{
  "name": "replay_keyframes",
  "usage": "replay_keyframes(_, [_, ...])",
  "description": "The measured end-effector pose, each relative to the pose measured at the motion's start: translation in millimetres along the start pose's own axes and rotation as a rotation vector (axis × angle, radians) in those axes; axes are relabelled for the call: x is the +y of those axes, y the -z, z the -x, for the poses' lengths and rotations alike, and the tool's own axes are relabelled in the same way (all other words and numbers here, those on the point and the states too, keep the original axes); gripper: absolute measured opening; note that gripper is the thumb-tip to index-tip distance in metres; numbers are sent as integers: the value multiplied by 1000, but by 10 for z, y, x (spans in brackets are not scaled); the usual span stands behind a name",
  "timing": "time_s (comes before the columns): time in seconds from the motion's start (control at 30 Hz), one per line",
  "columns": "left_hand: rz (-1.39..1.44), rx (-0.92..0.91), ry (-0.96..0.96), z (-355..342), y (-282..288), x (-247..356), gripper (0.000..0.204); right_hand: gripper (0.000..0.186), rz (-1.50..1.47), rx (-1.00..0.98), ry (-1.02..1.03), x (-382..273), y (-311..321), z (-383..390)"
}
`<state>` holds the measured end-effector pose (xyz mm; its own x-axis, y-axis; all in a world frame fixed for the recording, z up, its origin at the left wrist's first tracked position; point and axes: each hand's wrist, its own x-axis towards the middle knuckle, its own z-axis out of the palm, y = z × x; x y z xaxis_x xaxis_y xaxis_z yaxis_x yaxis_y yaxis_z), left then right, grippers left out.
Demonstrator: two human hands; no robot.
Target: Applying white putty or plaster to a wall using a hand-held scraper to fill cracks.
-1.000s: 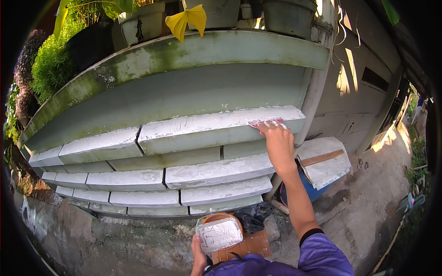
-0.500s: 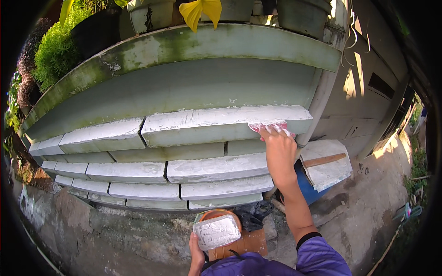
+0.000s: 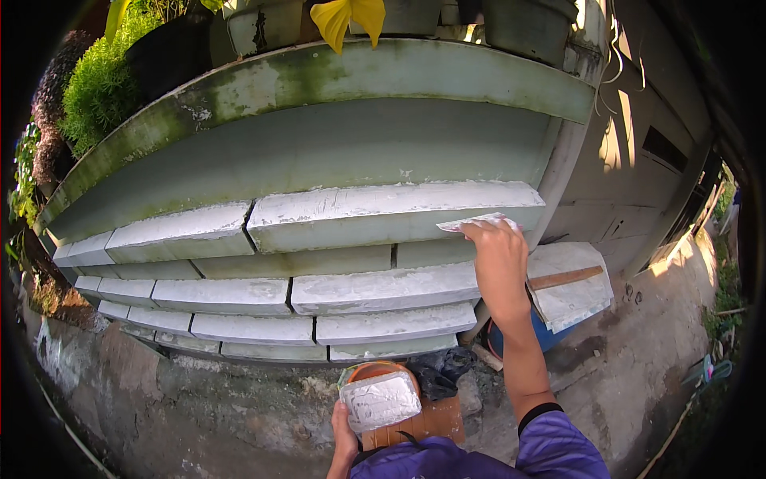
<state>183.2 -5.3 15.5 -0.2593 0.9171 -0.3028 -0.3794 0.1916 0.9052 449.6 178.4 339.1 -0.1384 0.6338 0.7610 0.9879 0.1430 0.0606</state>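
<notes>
My right hand (image 3: 503, 259) is closed on a flat pink scraper (image 3: 467, 223) smeared with white paste. The scraper is tilted, its blade seen almost edge-on in front of the right part of the upper ledge (image 3: 375, 201); whether it touches the ledge I cannot tell. White paste coats the top of that ledge, while its front face stays pale green. Low in front of me, my left hand (image 3: 344, 435) grips the left side of a shallow rectangular tub (image 3: 381, 401) with white paste in it.
Lower white-coated ledges (image 3: 391, 289) step down below the upper one. An orange bucket (image 3: 373, 369) and a black plastic bag (image 3: 439, 371) lie by the tub. A blue drum (image 3: 546, 335) carries a board and wooden strip on the right. Potted plants (image 3: 100, 100) line the top.
My right hand has drawn slightly right and down, and the scraper has turned from broad side showing to nearly edge-on. My left hand still holds the tub, almost unmoved.
</notes>
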Motion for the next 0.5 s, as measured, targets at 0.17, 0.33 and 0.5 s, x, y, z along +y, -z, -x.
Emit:
replay_keyframes(0.17, [-65, -63, -5, 31, -54, 76, 47, 34, -146, 129, 18, 29, -172, -158])
replay_keyframes(0.33, [-47, -60, 14, 69, -90, 188, 47, 36, -79, 41, 23, 50, -277, 5])
replay_keyframes(0.5, [4, -78, -15, 26, -9, 86, 47, 22, -22, 150, -7, -16, -63, -20])
